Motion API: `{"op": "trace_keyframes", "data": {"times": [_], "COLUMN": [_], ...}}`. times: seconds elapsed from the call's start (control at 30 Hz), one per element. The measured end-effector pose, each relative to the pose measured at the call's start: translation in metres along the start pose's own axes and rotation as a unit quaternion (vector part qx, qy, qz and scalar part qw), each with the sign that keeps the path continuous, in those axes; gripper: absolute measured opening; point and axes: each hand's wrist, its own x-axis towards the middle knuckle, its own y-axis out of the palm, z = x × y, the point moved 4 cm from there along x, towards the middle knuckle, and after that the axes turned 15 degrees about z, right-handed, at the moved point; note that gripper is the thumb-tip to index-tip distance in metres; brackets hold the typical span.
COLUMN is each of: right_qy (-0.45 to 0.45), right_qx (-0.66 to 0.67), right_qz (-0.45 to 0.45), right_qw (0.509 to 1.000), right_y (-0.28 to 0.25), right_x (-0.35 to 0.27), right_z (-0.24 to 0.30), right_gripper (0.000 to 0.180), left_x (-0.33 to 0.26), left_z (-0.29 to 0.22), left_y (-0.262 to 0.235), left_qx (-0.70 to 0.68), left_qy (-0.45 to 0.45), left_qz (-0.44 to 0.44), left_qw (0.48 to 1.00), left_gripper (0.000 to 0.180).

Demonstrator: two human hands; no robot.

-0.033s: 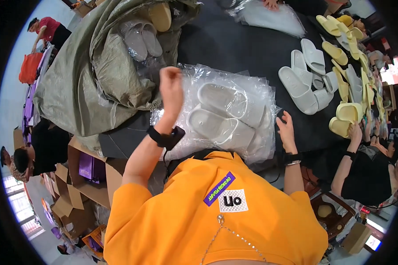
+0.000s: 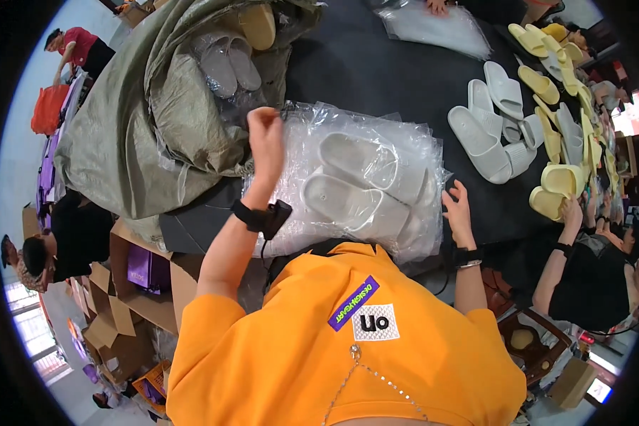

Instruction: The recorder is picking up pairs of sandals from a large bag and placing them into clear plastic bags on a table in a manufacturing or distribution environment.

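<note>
A pair of light grey slide sandals [image 2: 348, 202] lies inside a clear plastic bag [image 2: 433, 160], on a stack of similar clear bags [image 2: 302, 117] in front of me. My left hand [image 2: 266, 145] is raised over the stack's left edge, its fingers curled together and slightly blurred. Whatever those fingers may hold is hidden. Beside the bag's right edge, my right hand [image 2: 459, 213] has its fingers apart and grips nothing. Both wrists wear black bands.
A big olive woven sack [image 2: 170, 106] at the left holds bagged grey slides [image 2: 231, 65]. Loose grey slides [image 2: 479, 142] and yellow slides [image 2: 557, 190] lie on the black table [image 2: 348, 64] at the right. A co-worker's hand [image 2: 572, 213] touches a yellow pair. Cardboard boxes [image 2: 121, 319] stand lower left.
My left hand has shifted slightly left toward the sack. My right hand and the bagged slides are almost where they were.
</note>
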Motion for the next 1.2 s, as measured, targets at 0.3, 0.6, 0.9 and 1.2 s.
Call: {"op": "trace_keyframes", "data": {"times": [0.3,0.6,0.9,1.2], "right_qy": [0.021,-0.016,-0.045,-0.03], "right_qx": [0.047,0.156,0.22,0.108], "right_qz": [0.072,0.083,0.189,0.06], "right_qw": [0.996,0.984,0.956,0.992], "right_y": [0.035,0.049,0.069,0.039], "right_x": [-0.004,0.017,0.024,0.059], "right_z": [-0.036,-0.027,-0.022,-0.006], "right_gripper": [0.064,0.061,0.044,0.026], "left_x": [-0.048,-0.067,-0.07,-0.089], "left_z": [0.058,0.067,0.03,0.031], "left_y": [0.009,0.036,0.114,0.124], "left_qx": [-0.19,-0.127,0.37,0.31], "left_qy": [-0.379,-0.228,0.218,0.192], "left_qz": [0.385,0.484,0.485,0.498], "left_qw": [0.82,0.835,0.762,0.787], "left_gripper": [0.039,0.044,0.052,0.041]}}
